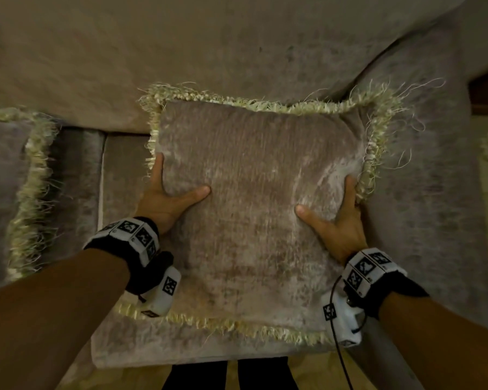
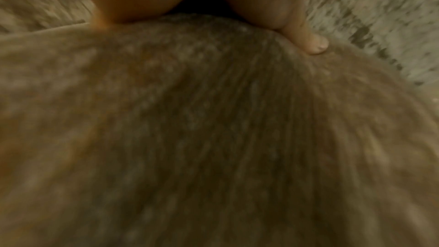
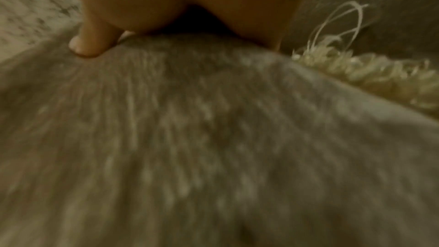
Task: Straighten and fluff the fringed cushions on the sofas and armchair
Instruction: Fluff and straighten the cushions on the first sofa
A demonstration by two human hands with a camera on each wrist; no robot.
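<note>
1. Cushion (image 1: 254,209) sits on the sofa (image 1: 124,52) seat at its right end, top edge leaning on the backrest, right side against the armrest (image 1: 423,170).
2. Left hand (image 1: 164,201) holds the cushion's left side: thumb (image 2: 313,44) pressed into the front face, fingers wrapped behind the edge, out of sight.
3. Right hand (image 1: 341,223) mirrors it on the right side: thumb (image 3: 87,48) on the face, fingers behind, next to the fringe (image 3: 370,74).
4. Judged step: squeezing/squaring the cushion between both hands, fluffing under way.
5. Risks:
   - Fringe is frayed, with long loose threads at the top-right corner. Fingers catching one while pulling away could tear out more.
   - Uneven squeeze would leave the cushion lopsided or tilted against the armrest.
   - Top edge already dips mid-span; pressing only low down could leave the sag.
6. Second cushion (image 1: 14,192) at left looks untouched, likely next.
</note>
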